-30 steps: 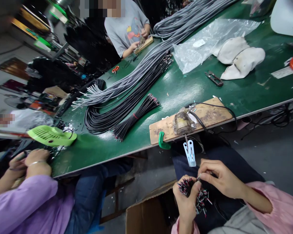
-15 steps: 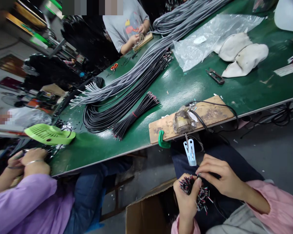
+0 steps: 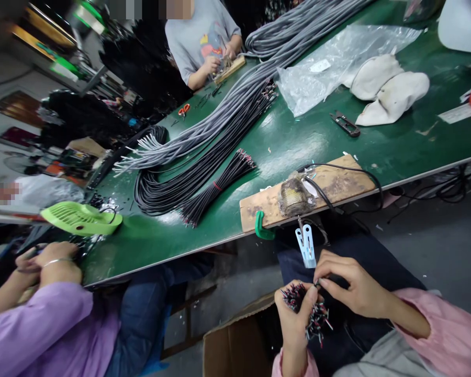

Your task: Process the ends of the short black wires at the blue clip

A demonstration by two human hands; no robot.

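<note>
My left hand (image 3: 295, 320) is closed round a bundle of black cables (image 3: 317, 320) whose stripped ends show red, white and dark wire tips. My right hand (image 3: 349, 285) meets it at the left thumb, with thumb and forefinger pinched on the end of one black cable. Exactly how that end sits between the fingertips is too small to make out. Just above both hands, a light blue clothes peg (image 3: 306, 248) hangs at the table edge under a wooden board (image 3: 341, 178). A worn, taped roll-like block (image 3: 295, 196) is fixed on the board.
On the green table (image 3: 149, 246) lie black cables (image 3: 168, 196), a tied cable bundle (image 3: 220, 186), grey cables (image 3: 220, 115), snips (image 3: 345, 124), white gloves (image 3: 392, 91) and a plastic bag (image 3: 317, 68). A green clamp (image 3: 262, 226) grips the board. A cardboard box (image 3: 231, 340) stands below. Two co-workers sit nearby.
Both my hands have shifted slightly left, with the cable bundle moving along. The right fingers remain pinched by the left thumb. The co-worker across the table has moved their hands a little.
</note>
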